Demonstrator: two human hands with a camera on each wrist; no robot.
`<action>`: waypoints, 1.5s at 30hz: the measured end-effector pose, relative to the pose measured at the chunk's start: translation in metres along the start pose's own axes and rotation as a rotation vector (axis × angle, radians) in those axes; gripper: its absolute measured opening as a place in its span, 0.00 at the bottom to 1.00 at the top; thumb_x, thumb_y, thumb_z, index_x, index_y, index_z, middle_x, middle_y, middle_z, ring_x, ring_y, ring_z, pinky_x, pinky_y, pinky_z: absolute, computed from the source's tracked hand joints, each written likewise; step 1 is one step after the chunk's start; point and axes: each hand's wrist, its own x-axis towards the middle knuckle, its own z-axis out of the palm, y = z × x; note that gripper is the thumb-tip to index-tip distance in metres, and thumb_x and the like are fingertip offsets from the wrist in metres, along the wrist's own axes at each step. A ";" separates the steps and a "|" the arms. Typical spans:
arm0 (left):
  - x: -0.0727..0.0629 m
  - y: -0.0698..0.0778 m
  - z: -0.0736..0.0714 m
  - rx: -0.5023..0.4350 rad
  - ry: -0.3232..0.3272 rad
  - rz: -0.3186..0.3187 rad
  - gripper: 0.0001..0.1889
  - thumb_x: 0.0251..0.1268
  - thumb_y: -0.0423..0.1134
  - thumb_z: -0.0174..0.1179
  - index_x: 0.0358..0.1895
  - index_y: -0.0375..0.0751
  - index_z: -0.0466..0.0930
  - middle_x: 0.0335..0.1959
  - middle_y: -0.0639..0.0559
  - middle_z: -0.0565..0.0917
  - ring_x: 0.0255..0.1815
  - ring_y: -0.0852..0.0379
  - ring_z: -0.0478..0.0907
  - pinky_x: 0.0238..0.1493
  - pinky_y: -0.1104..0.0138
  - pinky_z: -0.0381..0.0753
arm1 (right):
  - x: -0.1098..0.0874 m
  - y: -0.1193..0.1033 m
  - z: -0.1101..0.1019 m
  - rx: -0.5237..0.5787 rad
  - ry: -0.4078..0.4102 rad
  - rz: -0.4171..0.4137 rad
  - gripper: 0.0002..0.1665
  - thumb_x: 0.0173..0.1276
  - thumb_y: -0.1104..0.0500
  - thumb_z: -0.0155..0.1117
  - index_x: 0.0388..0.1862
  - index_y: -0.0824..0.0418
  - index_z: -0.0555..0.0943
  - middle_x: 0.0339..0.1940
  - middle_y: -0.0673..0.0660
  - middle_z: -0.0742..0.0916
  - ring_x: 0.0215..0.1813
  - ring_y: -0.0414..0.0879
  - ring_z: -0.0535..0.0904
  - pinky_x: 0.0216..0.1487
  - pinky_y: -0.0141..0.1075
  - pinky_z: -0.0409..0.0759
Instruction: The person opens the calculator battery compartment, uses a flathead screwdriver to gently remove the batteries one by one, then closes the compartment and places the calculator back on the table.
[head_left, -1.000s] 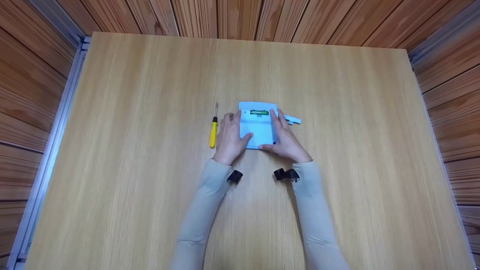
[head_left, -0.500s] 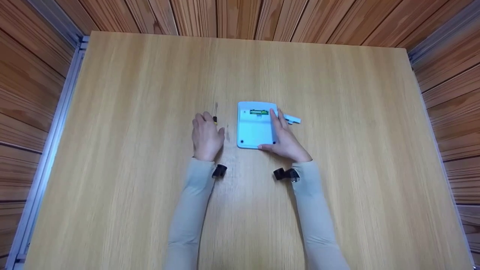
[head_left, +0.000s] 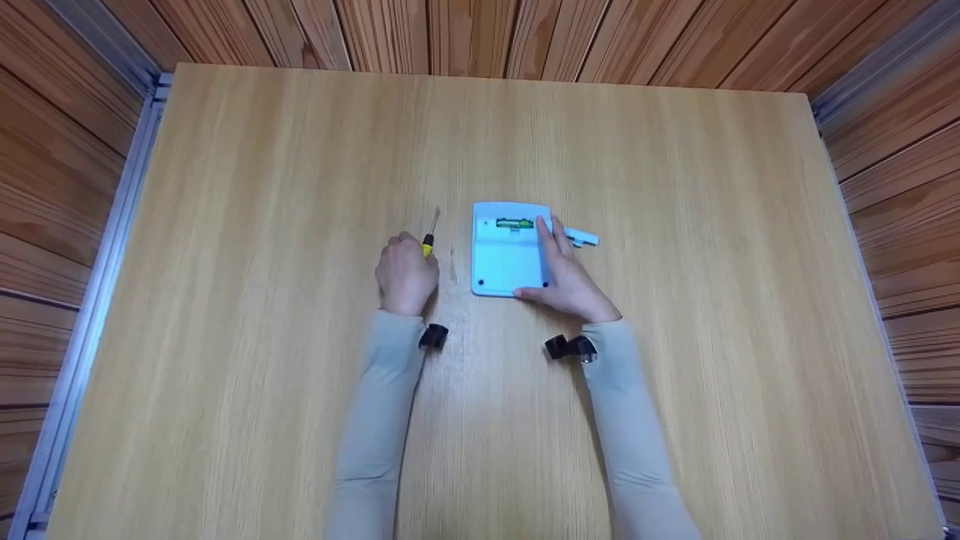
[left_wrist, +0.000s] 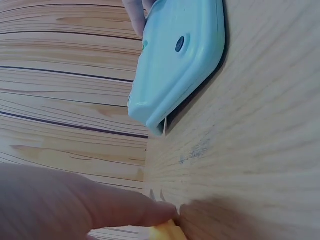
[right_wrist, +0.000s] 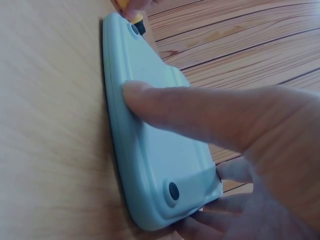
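Note:
A light-blue calculator (head_left: pixel 504 259) lies face down on the table, its battery slot uncovered and a green battery (head_left: pixel 514 223) showing in it. My right hand (head_left: pixel 574 286) holds the calculator at its right side, thumb over the near edge and fingers along the far right; the right wrist view shows the thumb (right_wrist: pixel 165 102) pressed on its back. To the left, my left hand (head_left: pixel 406 276) grips a yellow-handled screwdriver (head_left: pixel 428 246) with the metal shaft pointing away. Most of the screwdriver handle is hidden under the fingers. In the left wrist view only a bit of yellow handle (left_wrist: pixel 167 231) shows.
A small light-blue battery cover (head_left: pixel 583 238) lies just right of the calculator, beside the right fingers. Dark marks (head_left: pixel 452 262) show on the wooden table (head_left: pixel 262 337) between the left hand and the calculator. Wooden plank walls (head_left: pixel 465 37) stand around the table.
My left hand has left the calculator's left side, moved left and picked up the screwdriver, which now tilts slightly rightward. My right hand stays on the calculator.

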 end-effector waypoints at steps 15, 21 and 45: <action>-0.004 0.007 -0.005 -0.166 0.113 0.137 0.11 0.66 0.34 0.59 0.46 0.31 0.75 0.39 0.40 0.80 0.40 0.47 0.79 0.41 0.58 0.81 | 0.000 -0.001 0.001 0.003 0.003 0.006 0.66 0.58 0.53 0.73 0.79 0.49 0.35 0.79 0.58 0.37 0.79 0.58 0.39 0.73 0.49 0.57; -0.008 0.012 -0.006 -0.188 0.142 0.148 0.14 0.65 0.39 0.62 0.48 0.35 0.76 0.41 0.43 0.80 0.40 0.50 0.78 0.41 0.62 0.82 | 0.001 0.000 0.001 0.006 -0.004 0.009 0.66 0.58 0.53 0.73 0.79 0.47 0.35 0.79 0.57 0.36 0.79 0.58 0.39 0.73 0.50 0.58; -0.017 0.035 -0.017 -0.227 0.129 0.347 0.12 0.65 0.36 0.60 0.48 0.34 0.82 0.44 0.44 0.80 0.46 0.51 0.77 0.52 0.65 0.80 | 0.001 0.001 0.000 -0.011 -0.010 0.023 0.66 0.58 0.51 0.73 0.79 0.46 0.34 0.79 0.57 0.36 0.79 0.58 0.39 0.74 0.51 0.56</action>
